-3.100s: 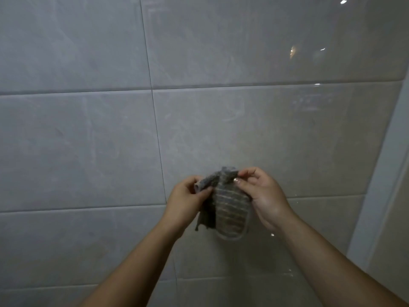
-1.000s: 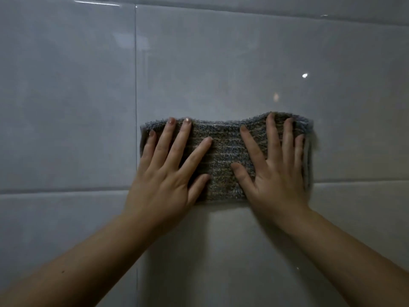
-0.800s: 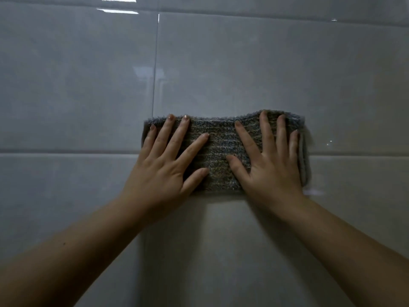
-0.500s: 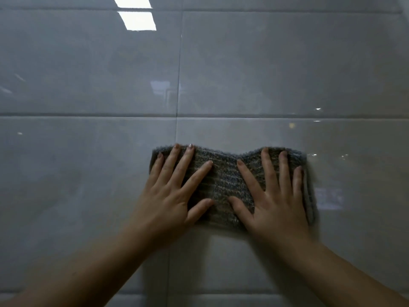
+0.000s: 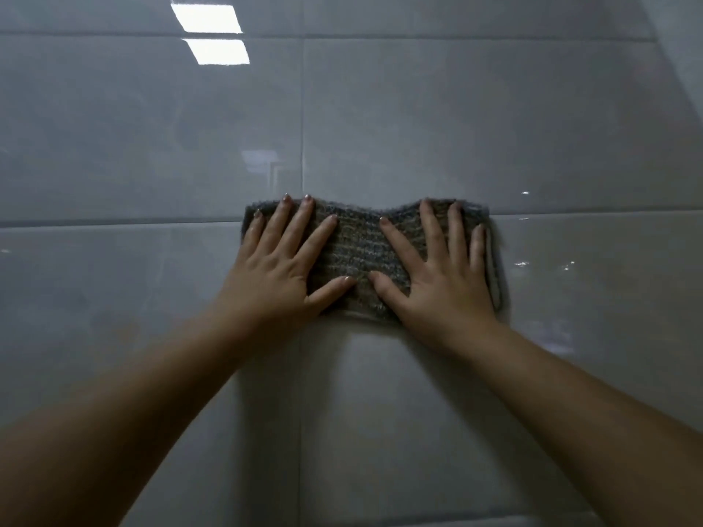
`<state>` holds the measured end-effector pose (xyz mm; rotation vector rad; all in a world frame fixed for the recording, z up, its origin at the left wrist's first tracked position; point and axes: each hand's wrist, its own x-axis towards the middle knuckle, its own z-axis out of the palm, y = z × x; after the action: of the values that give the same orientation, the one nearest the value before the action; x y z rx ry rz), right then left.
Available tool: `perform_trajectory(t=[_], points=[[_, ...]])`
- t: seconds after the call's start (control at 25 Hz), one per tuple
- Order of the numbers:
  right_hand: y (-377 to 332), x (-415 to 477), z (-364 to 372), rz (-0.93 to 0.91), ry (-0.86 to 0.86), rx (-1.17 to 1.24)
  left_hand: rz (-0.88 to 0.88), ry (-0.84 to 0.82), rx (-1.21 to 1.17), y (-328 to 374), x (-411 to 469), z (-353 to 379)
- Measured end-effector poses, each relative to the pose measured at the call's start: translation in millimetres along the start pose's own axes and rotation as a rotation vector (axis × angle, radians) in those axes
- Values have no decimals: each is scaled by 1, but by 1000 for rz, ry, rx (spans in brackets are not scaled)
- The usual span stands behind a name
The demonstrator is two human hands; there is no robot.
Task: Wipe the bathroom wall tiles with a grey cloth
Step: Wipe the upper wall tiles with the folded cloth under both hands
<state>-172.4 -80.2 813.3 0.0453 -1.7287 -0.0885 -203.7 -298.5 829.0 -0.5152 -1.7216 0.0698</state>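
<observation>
A grey ribbed cloth lies folded flat against the glossy grey wall tiles, spread sideways across a horizontal grout line. My left hand presses on the cloth's left half with straight, spread fingers. My right hand presses on the right half the same way. The two thumbs nearly meet at the cloth's lower middle. A strip of cloth shows past the right hand's little finger.
Large rectangular tiles fill the whole view, with a vertical grout line running just above the cloth. A ceiling light is mirrored at the upper left. A wall corner or frame edge slants down the upper right.
Three seconds ago both hands held the bunched cloth off the wall. Since then it is spread flat under both palms and has slid up the tiles towards a higher grout line.
</observation>
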Motion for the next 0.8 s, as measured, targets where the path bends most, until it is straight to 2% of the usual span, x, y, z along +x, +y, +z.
perform_trajectory(t=[0.2,0.4,0.52,0.8], points=[[41,-63,9,-118,50,-34,48,87,12,51,-44,27],[102,-15,-13,42,-28,-44,-29,67,-22,102,37,17],[136,2,-21,74,-51,-39,-71,80,-37,139,70,15],[204,-111,-11,-31,35,-63,174,132,-29,215,12,45]])
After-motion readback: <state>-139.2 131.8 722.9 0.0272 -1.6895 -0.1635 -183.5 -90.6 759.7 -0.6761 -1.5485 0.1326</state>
